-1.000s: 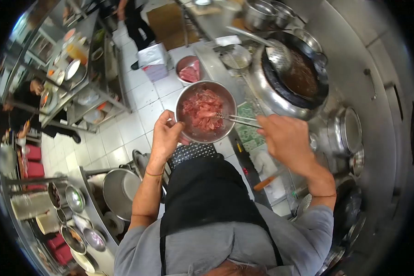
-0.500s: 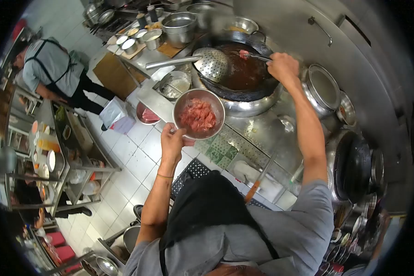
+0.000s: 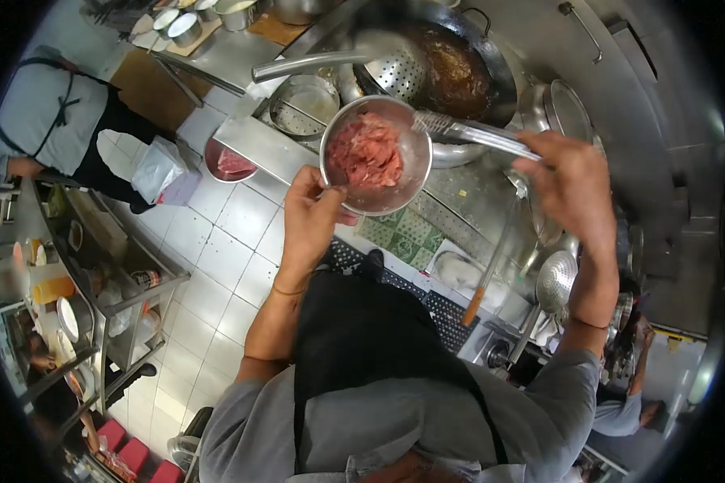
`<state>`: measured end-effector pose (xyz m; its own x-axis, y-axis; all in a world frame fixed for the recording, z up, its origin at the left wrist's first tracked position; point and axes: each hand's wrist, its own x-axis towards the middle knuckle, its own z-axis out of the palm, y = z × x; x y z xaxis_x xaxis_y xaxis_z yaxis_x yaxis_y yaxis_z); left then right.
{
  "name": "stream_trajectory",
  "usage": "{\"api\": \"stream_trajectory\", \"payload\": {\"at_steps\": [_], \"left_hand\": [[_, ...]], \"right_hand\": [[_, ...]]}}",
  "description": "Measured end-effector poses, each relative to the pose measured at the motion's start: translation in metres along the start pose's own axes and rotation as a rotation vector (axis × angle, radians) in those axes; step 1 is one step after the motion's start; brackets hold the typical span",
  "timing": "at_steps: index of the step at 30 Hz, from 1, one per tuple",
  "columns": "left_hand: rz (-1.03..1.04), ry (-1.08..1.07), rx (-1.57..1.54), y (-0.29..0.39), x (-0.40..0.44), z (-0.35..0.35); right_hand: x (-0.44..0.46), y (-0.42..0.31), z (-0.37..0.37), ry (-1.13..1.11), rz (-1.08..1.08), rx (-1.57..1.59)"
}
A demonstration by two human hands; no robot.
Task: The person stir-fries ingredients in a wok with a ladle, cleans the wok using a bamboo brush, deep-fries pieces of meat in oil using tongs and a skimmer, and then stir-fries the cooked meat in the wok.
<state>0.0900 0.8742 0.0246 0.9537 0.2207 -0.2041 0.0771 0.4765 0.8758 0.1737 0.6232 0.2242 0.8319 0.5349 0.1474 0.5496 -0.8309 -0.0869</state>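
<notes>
Tongs (image 3: 477, 134) back from wok (image 3: 501, 64) to bowl (image 3: 415, 157); right hand (image 3: 570, 181) gripping tongs, left hand (image 3: 310, 213) gripping bowl.

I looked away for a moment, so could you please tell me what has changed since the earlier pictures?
The right hand took the tongs from the bowl out over the wok with a piece of meat, then back to the bowl's rim; no piece shows in the tips now. The bowl moved closer to the wok. The left hand still holds it; the skimmer stays at the wok.

No readable text, labels, brands, numbers or signs anywhere
</notes>
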Motion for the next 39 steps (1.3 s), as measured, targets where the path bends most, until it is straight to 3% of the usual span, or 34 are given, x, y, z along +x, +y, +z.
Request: {"api": "stream_trajectory", "payload": {"at_steps": [2, 4, 8, 12, 18, 22, 27, 29, 31, 35, 39], "left_hand": [[-0.006, -0.044, -0.014, 0.004, 0.006, 0.0], [0.0, -0.081, -0.026, 0.009, 0.01, 0.001], [-0.018, -0.088, -0.008, 0.01, 0.019, -0.004], [-0.027, -0.099, -0.056, -0.008, 0.032, -0.012], [-0.05, -0.079, -0.063, -0.03, 0.033, -0.018], [-0.076, -0.063, -0.09, -0.027, 0.023, -0.018], [-0.001, -0.007, -0.116, -0.021, 0.009, -0.023], [0.007, 0.028, -0.104, -0.01, 0.003, -0.023], [-0.009, 0.075, -0.079, -0.008, -0.005, -0.027], [0.047, 0.034, -0.075, -0.003, -0.005, -0.016], [0.106, -0.041, 0.001, 0.015, -0.006, 0.005]], "right_hand": [[0.001, -0.024, 0.013, -0.083, -0.15, -0.099], [0.005, -0.046, 0.03, -0.122, -0.138, -0.251], [0.001, -0.053, 0.029, -0.126, -0.126, -0.225], [-0.016, -0.045, -0.002, 0.122, 0.007, -0.135], [-0.004, -0.001, -0.007, 0.343, 0.18, -0.28], [0.03, 0.051, 0.04, 0.122, 0.521, -0.373], [0.066, 0.173, 0.129, -0.028, 0.53, -0.24], [0.052, 0.119, 0.088, 0.094, 0.548, -0.288], [0.035, 0.091, 0.055, 0.264, 0.417, -0.152], [0.004, 0.002, -0.001, 0.088, -0.045, -0.016], [-0.001, -0.036, 0.021, 0.072, -0.173, -0.233]]}}
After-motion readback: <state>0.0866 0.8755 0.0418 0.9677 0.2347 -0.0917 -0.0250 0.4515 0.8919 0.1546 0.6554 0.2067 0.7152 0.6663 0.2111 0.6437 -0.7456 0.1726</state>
